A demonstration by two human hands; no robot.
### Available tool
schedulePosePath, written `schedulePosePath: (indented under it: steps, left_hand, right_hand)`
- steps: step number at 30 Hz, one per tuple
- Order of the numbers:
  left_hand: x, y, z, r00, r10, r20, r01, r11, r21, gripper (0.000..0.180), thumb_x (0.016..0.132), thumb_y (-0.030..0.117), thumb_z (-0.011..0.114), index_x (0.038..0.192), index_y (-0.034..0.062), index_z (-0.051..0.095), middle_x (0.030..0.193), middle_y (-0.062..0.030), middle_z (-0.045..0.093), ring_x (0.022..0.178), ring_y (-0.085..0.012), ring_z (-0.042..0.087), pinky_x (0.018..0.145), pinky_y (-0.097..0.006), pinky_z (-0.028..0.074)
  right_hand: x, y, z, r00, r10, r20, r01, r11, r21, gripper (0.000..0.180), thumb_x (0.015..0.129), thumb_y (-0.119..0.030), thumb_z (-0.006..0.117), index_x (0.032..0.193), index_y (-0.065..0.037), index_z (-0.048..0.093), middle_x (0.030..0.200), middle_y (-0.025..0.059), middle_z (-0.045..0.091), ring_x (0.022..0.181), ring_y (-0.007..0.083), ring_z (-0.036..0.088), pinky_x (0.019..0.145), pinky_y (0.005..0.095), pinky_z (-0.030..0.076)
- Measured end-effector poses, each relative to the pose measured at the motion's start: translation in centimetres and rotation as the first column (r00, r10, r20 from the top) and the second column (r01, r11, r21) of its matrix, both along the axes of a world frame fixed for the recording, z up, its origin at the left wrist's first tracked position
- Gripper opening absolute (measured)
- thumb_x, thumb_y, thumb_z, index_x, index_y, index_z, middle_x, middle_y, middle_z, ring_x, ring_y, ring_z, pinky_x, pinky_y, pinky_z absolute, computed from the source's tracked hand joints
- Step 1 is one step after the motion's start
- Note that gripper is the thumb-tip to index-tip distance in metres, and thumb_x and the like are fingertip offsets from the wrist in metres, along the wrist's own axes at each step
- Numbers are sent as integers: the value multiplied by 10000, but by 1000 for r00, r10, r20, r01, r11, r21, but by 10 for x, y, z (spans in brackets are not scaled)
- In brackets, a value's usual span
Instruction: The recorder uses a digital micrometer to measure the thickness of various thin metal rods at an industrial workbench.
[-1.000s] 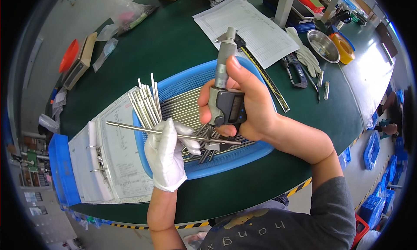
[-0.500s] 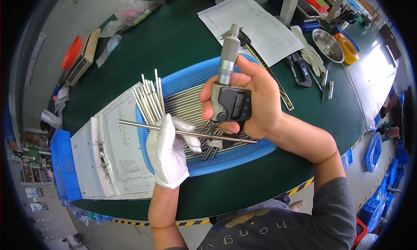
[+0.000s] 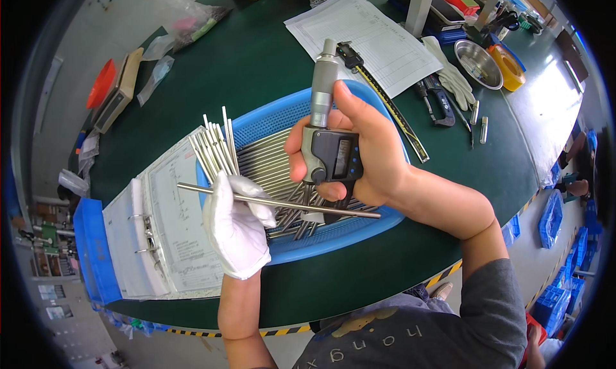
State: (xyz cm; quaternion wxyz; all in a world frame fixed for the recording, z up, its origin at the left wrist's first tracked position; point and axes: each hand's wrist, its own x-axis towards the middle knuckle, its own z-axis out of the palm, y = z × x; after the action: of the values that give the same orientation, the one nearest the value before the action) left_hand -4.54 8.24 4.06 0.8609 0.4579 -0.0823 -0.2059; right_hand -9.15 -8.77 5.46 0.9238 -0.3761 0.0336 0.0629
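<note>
My left hand (image 3: pixel 237 224), in a white glove, holds a long thin metal rod (image 3: pixel 282 203) level across a blue plastic basket (image 3: pixel 346 231). The same hand also grips a bundle of several similar rods (image 3: pixel 215 147) that stand up and fan out. My bare right hand (image 3: pixel 366 154) grips a digital micrometer (image 3: pixel 328 144), its thimble pointing up and its jaws down at the rod. Many more metal rods (image 3: pixel 263 160) lie in the basket under both hands.
An open ring binder (image 3: pixel 154 234) lies left of the basket on the green table (image 3: pixel 244 54). Behind are a printed sheet (image 3: pixel 366 38), a steel ruler (image 3: pixel 394 115), a caliper (image 3: pixel 439 102), a white glove (image 3: pixel 452 77), a metal bowl (image 3: pixel 478 64) and a yellow tape roll (image 3: pixel 510 67).
The view has shifted slightly. My right hand has kept the micrometer on the rod and turned it more upright. My left hand still holds the rod level.
</note>
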Motion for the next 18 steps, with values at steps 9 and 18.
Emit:
schedulePosePath:
  steps: [9,18]
  left_hand:
    - [-5,-2,2,987,-144,72,130,977,170,358,901,226,332,748,-38,519,560,-113,513,488,-160,514,451,-251,435]
    - [-1,-3,4,1000,-3,-16,3,1000,23,386,911,265,309,701,5,504,507,-69,472,419,-140,443,407,-233,397]
  right_hand:
    - [2,0,-1,1000,13,15,-14,997,79,651,799,-590,292,817,12,540,673,134,573,470,129,459,388,216,353]
    - [1,0,-1,1000,5,24,-4,998,-61,662,801,-603,292,788,11,538,637,115,561,454,123,449,380,214,347]
